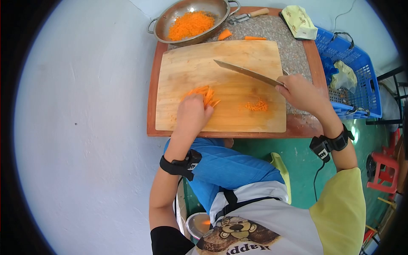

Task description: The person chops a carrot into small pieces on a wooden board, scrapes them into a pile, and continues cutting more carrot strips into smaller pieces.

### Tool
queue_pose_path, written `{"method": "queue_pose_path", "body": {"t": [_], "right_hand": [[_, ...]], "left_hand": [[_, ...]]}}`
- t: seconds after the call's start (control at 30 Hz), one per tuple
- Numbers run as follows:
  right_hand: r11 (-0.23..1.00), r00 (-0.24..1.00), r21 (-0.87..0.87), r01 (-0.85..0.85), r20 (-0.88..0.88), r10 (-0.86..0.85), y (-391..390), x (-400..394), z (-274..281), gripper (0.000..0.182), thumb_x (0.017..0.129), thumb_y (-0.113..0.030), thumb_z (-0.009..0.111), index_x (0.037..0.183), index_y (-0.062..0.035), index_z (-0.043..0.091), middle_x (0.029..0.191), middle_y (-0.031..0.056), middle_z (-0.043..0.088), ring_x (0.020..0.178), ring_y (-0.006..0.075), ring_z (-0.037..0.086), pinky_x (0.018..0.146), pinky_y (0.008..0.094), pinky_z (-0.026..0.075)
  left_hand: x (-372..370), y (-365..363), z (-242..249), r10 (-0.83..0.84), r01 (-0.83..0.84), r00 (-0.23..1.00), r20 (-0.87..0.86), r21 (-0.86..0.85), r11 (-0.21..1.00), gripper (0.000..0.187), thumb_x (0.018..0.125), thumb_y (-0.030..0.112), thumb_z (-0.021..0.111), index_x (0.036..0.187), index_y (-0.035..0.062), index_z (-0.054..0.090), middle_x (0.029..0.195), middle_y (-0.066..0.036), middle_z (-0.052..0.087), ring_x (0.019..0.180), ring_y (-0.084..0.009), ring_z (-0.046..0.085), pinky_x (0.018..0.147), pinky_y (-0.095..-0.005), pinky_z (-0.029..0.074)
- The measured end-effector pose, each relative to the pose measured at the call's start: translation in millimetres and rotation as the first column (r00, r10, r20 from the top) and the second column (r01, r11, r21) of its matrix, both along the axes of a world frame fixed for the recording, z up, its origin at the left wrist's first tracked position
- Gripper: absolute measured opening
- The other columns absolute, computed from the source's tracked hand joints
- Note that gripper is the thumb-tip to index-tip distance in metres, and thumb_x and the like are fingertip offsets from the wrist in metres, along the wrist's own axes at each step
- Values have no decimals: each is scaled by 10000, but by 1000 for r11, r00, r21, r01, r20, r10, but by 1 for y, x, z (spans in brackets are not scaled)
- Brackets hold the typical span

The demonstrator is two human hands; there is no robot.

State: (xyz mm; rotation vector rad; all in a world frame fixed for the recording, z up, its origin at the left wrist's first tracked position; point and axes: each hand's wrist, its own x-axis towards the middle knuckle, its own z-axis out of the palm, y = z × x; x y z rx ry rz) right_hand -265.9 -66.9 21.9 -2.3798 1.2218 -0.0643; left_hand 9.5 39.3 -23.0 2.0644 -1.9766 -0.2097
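Note:
My left hand (pixel 193 112) is closed over a bunch of carrot strips (pixel 207 96) on the left part of the wooden cutting board (pixel 221 55). Its fingertips are partly hidden among the strips. In my right hand (pixel 302 93) is the handle of a kitchen knife (pixel 248 73). The blade hangs over the board's right half, its tip pointing to the upper left, apart from the carrot. A small heap of finely diced carrot (pixel 257 105) lies on the board below the knife.
Behind the board, a metal pan (pixel 163 26) holds chopped carrot. Carrot pieces (pixel 225 34) and a wooden-handled peeler-like tool (pixel 250 15) lie nearby. A tissue pack (pixel 299 22) sits at the table's back right corner. Beside the table are a blue basket (pixel 366 72) and a red stool (pixel 383 170).

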Motion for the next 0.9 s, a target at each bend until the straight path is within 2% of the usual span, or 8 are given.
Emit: {"method": "queue_pose_path", "body": {"t": [0.2, 0.27, 0.37, 0.43, 0.57, 0.63, 0.73, 0.9], "right_hand": [[1000, 998, 6, 8, 68, -8, -1, -1, -5, 203, 871, -142, 545, 802, 48, 570, 738, 257, 577, 745, 442, 564, 663, 478, 439], [1000, 1000, 7, 15, 1, -15, -1, 1, -2, 199, 866, -162, 547, 838, 20, 625, 770, 242, 626, 774, 412, 613, 703, 481, 496], [1000, 1000, -12, 4, 15, -4, 0, 1, -4, 199, 865, -160, 547, 838, 21, 625, 771, 242, 627, 770, 412, 612, 700, 484, 494], [1000, 999, -17, 4, 39, -3, 1, 0, -5, 199, 869, -150, 545, 821, 36, 597, 759, 253, 601, 763, 430, 585, 683, 481, 465], [1000, 997, -2, 10, 75, -10, 1, 1, -6, 212, 873, -143, 543, 810, 57, 567, 757, 268, 572, 757, 453, 554, 666, 480, 436], [1000, 997, 1, 5, 73, -5, -1, 0, -6, 216, 875, -145, 543, 811, 60, 566, 761, 270, 572, 758, 453, 552, 666, 479, 436], [1000, 998, -12, 10, 56, -9, -1, 1, -5, 212, 868, -149, 548, 812, 51, 594, 763, 263, 593, 754, 435, 578, 681, 478, 461], [999, 999, -33, 14, 46, -12, 0, 2, -3, 211, 860, -149, 554, 801, 43, 617, 759, 253, 613, 747, 419, 604, 695, 477, 486]], "left_hand": [[-8, 11, 10, -16, 14, 999, -29, -45, 999, 196, 725, 139, 627, 741, -35, 539, 756, -222, 561, 742, -387, 554, 673, -452, 454], [-16, 13, 16, -34, 33, 999, 0, -107, 994, 197, 728, 142, 628, 750, -32, 538, 754, -217, 563, 729, -388, 556, 661, -450, 456], [-35, 16, 21, 91, -86, 989, -119, 48, 995, 187, 738, 140, 628, 769, -24, 543, 745, -201, 566, 706, -387, 563, 637, -446, 464], [-46, 19, 12, -14, 12, 999, -38, -43, 999, 169, 760, 142, 621, 782, -13, 556, 770, -192, 586, 712, -379, 582, 629, -430, 479], [-54, 24, -1, -11, 11, 1000, 15, -33, 999, 185, 784, 156, 636, 845, -13, 589, 785, -183, 598, 747, -364, 599, 652, -409, 494], [-53, 30, -2, -22, 9, 972, -235, -56, 998, 205, 756, 151, 666, 880, -2, 609, 852, -164, 596, 781, -349, 595, 697, -411, 498], [-52, 37, 11, 63, -62, 947, -314, 16, 998, 224, 764, 144, 673, 934, 8, 619, 890, -163, 589, 795, -353, 594, 697, -407, 496], [-38, 40, 2, 100, -111, 980, -171, -59, 992, 173, 793, 110, 654, 922, -1, 624, 874, -164, 600, 781, -327, 609, 684, -389, 498]]}}
